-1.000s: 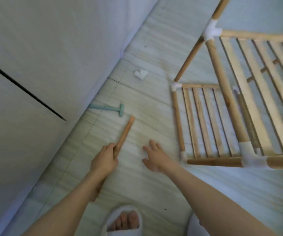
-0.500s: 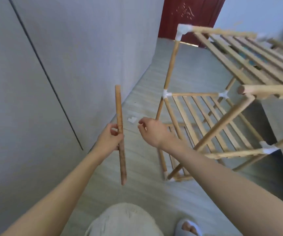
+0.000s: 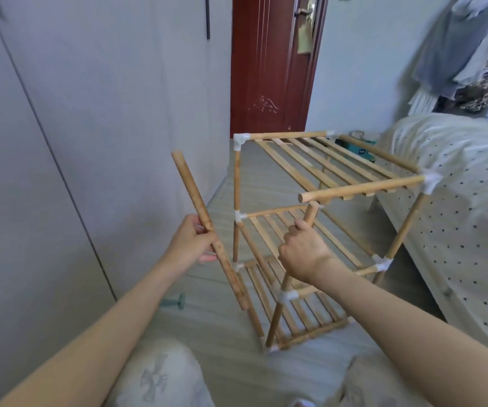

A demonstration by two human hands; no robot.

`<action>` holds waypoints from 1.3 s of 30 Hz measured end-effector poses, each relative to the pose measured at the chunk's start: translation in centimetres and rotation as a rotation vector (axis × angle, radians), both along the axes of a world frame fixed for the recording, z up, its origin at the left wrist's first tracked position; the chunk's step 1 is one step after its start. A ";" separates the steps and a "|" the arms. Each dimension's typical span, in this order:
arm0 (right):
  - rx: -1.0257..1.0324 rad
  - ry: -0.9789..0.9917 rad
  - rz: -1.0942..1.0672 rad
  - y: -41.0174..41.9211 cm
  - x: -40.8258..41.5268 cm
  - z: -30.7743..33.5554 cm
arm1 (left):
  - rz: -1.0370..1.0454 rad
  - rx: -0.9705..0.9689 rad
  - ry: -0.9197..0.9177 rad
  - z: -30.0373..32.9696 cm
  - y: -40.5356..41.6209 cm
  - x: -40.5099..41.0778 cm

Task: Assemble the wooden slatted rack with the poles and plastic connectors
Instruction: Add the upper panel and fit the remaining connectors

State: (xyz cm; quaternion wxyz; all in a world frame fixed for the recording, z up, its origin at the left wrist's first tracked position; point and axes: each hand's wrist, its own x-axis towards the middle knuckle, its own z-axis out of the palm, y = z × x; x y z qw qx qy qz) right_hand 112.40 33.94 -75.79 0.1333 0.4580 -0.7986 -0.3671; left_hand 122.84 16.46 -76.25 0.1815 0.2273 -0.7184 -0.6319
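Left hand [image 3: 191, 245] wrapped around a loose pole [image 3: 207, 230] near its middle, fingers [image 3: 207, 257] clenched on it, pole tilted with its upper end leaning away to the left. Right hand [image 3: 301, 254] closed on the near upright [image 3: 281, 295] of the rack [image 3: 319, 236], just below that upright's bare top end.

Standing on the floor [image 3: 213, 327] between the wall on the left and the bed [image 3: 457, 177] on the right: three slatted shelves, pale round poles, white plastic connectors [image 3: 241, 140] at most corners. Near-left corner of the top shelf unfinished: front rail [image 3: 360, 188] ending bare in the air, the upright's top just beneath it and not joined, no connector seen there.

Likely step: closing that open corner. Best done by steadying the upright with the right hand, lining its top up under the free rail end, then seating a corner connector squarely before pushing. Loose pole better kept clear of the slats meanwhile. Frame looks light and skewed, so gentle, straight pressure rather than twisting. A small green tool [image 3: 175, 301] lies on the floor near the wall.
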 end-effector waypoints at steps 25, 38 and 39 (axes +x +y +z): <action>-1.383 -1.044 -0.192 5.6 -2.4 0.7 | 0.039 -0.314 0.144 3.3 8.0 -6.2; -1.222 -0.094 -0.256 11.9 -5.1 0.7 | -0.106 -0.056 0.130 2.3 4.1 -10.3; -1.211 -0.067 -0.248 12.3 -5.3 0.6 | -0.112 -0.059 0.133 2.2 4.0 -10.4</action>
